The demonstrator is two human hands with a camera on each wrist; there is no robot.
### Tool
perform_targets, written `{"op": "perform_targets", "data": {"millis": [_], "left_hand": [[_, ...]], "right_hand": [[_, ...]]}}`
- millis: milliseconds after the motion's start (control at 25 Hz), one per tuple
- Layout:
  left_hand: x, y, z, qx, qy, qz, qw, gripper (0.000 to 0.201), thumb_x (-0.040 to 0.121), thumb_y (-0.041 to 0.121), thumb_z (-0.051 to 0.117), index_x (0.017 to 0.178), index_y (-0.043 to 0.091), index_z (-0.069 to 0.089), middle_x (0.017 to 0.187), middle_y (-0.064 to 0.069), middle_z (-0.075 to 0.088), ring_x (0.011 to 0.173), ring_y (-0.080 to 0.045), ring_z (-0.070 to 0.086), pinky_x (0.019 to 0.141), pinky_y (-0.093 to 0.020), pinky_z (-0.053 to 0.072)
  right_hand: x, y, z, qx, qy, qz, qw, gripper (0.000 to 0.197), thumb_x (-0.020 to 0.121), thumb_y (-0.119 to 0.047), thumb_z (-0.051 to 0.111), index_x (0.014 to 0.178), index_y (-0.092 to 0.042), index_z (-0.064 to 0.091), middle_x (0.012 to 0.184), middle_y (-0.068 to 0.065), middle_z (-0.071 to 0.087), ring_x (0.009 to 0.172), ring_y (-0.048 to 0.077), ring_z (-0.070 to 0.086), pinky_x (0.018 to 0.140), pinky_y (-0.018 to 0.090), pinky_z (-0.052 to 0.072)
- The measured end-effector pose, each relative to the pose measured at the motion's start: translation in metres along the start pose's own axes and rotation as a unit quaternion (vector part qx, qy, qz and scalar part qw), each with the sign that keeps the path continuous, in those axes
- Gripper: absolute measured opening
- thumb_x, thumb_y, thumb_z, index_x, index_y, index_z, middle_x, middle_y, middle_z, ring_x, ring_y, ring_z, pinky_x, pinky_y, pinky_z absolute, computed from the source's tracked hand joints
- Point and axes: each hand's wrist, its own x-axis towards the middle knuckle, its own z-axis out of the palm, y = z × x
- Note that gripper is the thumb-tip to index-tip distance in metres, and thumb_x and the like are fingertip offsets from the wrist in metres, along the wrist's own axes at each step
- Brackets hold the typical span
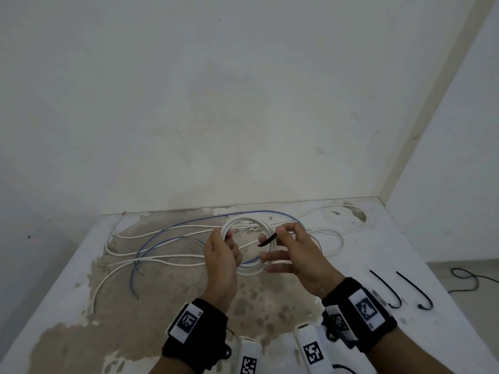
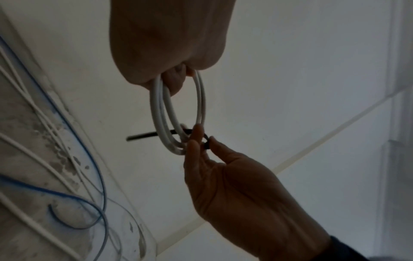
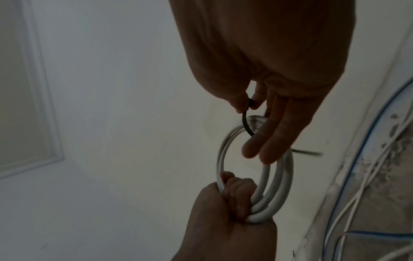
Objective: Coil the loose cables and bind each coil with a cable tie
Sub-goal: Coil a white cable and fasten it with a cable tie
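Observation:
A white cable coil (image 1: 249, 222) of several turns hangs above the worn table, held between both hands. My left hand (image 1: 220, 251) grips the coil's left side (image 2: 156, 98) in a fist. My right hand (image 1: 293, 249) pinches the head of a black cable tie (image 1: 267, 240) between thumb and forefinger at the coil's right side, its other fingers straight. The black cable tie (image 3: 245, 121) wraps round the coil strands (image 3: 283, 176), and its tail (image 2: 140, 136) sticks out sideways.
Loose white cables (image 1: 151, 259) and a blue cable (image 1: 162, 238) sprawl over the table (image 1: 67, 292) behind the hands. Two spare black cable ties (image 1: 384, 288) (image 1: 415, 291) lie at the right. White tagged cylinders (image 1: 313, 349) stand at the front edge. Walls close off the back and right.

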Motion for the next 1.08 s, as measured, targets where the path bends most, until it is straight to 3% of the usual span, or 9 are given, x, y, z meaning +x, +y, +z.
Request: {"op": "perform_targets", "data": {"millis": [120, 200, 360, 520, 640, 760, 880, 1000, 1080], "left_hand": [[-0.001, -0.006, -0.004, -0.010, -0.011, 0.003, 1.000, 0.034, 0.098, 0.014, 0.027, 0.068, 0.012, 0.040, 0.051, 0.003, 0.024, 0.043, -0.014, 0.023, 0.045, -0.027, 0.028], [-0.001, -0.009, -0.011, 0.012, -0.037, 0.004, 0.999, 0.035, 0.096, 0.015, 0.027, 0.067, 0.009, 0.045, 0.050, -0.001, 0.034, 0.045, -0.018, 0.045, 0.059, -0.034, 0.046], [0.005, 0.009, -0.021, 0.165, -0.127, 0.010, 0.978, 0.063, 0.104, 0.033, 0.020, 0.071, 0.000, 0.062, 0.059, -0.015, 0.061, 0.070, -0.031, 0.068, 0.071, -0.033, 0.049], [0.006, 0.047, -0.010, 0.357, -0.257, 0.078, 0.895, 0.068, 0.103, 0.049, 0.019, 0.077, 0.016, 0.073, 0.069, -0.009, 0.074, 0.069, -0.019, 0.069, 0.074, -0.031, 0.050], [-0.001, 0.056, 0.006, 0.434, -0.318, 0.072, 0.840, 0.065, 0.103, 0.050, 0.025, 0.068, 0.016, 0.068, 0.054, 0.001, 0.064, 0.053, -0.012, 0.058, 0.064, -0.026, 0.047], [-0.008, 0.043, 0.013, 0.418, -0.269, 0.089, 0.863, 0.051, 0.102, 0.042, 0.036, 0.064, 0.018, 0.060, 0.046, 0.007, 0.041, 0.045, -0.015, 0.038, 0.053, -0.031, 0.033], [-0.012, 0.032, 0.018, 0.392, -0.174, 0.036, 0.903, 0.047, 0.100, 0.028, 0.035, 0.067, 0.013, 0.065, 0.040, 0.007, 0.047, 0.043, -0.013, 0.038, 0.048, -0.026, 0.029], [-0.013, 0.031, 0.020, 0.338, -0.197, -0.063, 0.918, 0.039, 0.100, 0.029, 0.035, 0.086, 0.012, 0.067, 0.059, 0.000, 0.058, 0.040, -0.012, 0.033, 0.044, -0.021, 0.024], [-0.011, 0.031, 0.016, 0.314, -0.224, -0.058, 0.921, 0.031, 0.100, 0.028, 0.040, 0.091, 0.022, 0.068, 0.063, 0.005, 0.057, 0.040, -0.011, 0.030, 0.043, -0.020, 0.021]], "right_hand": [[0.001, -0.003, 0.003, -0.039, 0.035, -0.108, 0.993, 0.012, 0.105, -0.018, 0.047, 0.109, -0.006, 0.047, 0.093, 0.017, 0.077, 0.061, 0.025, 0.070, 0.067, 0.041, 0.061], [0.002, -0.007, 0.001, -0.091, 0.036, -0.170, 0.981, 0.010, 0.104, -0.015, 0.049, 0.107, -0.005, 0.048, 0.086, 0.017, 0.076, 0.060, 0.029, 0.069, 0.066, 0.039, 0.060], [0.003, -0.017, -0.009, -0.188, -0.013, -0.206, 0.960, 0.004, 0.102, -0.013, 0.053, 0.102, -0.009, 0.050, 0.071, 0.008, 0.075, 0.069, 0.040, 0.072, 0.064, 0.033, 0.060], [0.004, -0.025, -0.016, -0.261, -0.052, -0.214, 0.940, 0.004, 0.100, -0.013, 0.057, 0.098, -0.014, 0.054, 0.075, 0.010, 0.076, 0.060, 0.030, 0.071, 0.067, 0.039, 0.058], [0.004, -0.025, -0.014, -0.290, -0.064, -0.227, 0.927, 0.004, 0.100, -0.015, 0.057, 0.098, -0.016, 0.053, 0.076, 0.011, 0.075, 0.061, 0.027, 0.071, 0.068, 0.039, 0.056], [0.006, -0.021, -0.015, -0.275, -0.055, -0.248, 0.927, 0.004, 0.101, -0.016, 0.056, 0.099, -0.017, 0.053, 0.076, 0.014, 0.074, 0.061, 0.024, 0.071, 0.069, 0.041, 0.055], [0.002, -0.013, -0.015, -0.265, -0.044, -0.272, 0.924, 0.004, 0.101, -0.015, 0.057, 0.100, -0.015, 0.053, 0.075, 0.005, 0.074, 0.063, 0.024, 0.071, 0.067, 0.032, 0.053], [-0.002, -0.006, -0.015, -0.252, -0.042, -0.286, 0.924, 0.006, 0.099, -0.014, 0.059, 0.101, -0.014, 0.054, 0.078, -0.001, 0.075, 0.064, 0.020, 0.070, 0.066, 0.026, 0.053], [-0.002, -0.004, -0.017, -0.226, -0.051, -0.276, 0.933, 0.006, 0.099, -0.012, 0.059, 0.101, -0.010, 0.054, 0.085, 0.000, 0.076, 0.063, 0.020, 0.069, 0.065, 0.024, 0.052]]}}
